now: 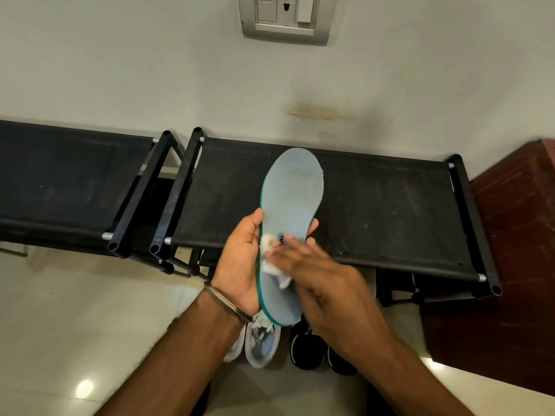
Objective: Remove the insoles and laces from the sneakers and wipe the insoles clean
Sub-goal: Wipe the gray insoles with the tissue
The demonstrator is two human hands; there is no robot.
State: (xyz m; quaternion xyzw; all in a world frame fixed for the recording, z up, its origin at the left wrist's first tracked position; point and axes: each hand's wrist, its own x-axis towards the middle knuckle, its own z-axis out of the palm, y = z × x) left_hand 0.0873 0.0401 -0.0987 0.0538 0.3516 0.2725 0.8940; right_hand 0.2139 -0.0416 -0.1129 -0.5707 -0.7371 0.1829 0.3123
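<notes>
Our right hand (312, 271) presses a white wipe (271, 256) flat-fingered onto the grey-blue insole (292, 199), whose toe points to twelve o'clock over the black rack shelf (375, 211). Our left hand (240, 259) curls round its nine o'clock edge. Pale sneakers (259, 343) sit at six o'clock, open floor (60, 310) at eight.

The insole (292, 202) is a pale grey-blue on top with a teal-green edge running down its side, plus a tiny black logo mark near the middle. The wipe (271, 255) is plain white. Both racks, the left one (66, 181) and the right one (375, 211), are black fabric in black frames with little silver tube ends, kinda dusty with pale specks. Sneakers on the floor: one pair (259, 343) is white and light grey, the other pair (312, 348) is black with a thin white sole line. Bracelet (228, 301) is silver. Wall (120, 70) is off-white with a yellowish-brown smear, the switch plate (285, 18) is silver-grey, the floor (60, 310) glossy cream tile, and the cabinet (510, 235) is dark reddish brown.
</notes>
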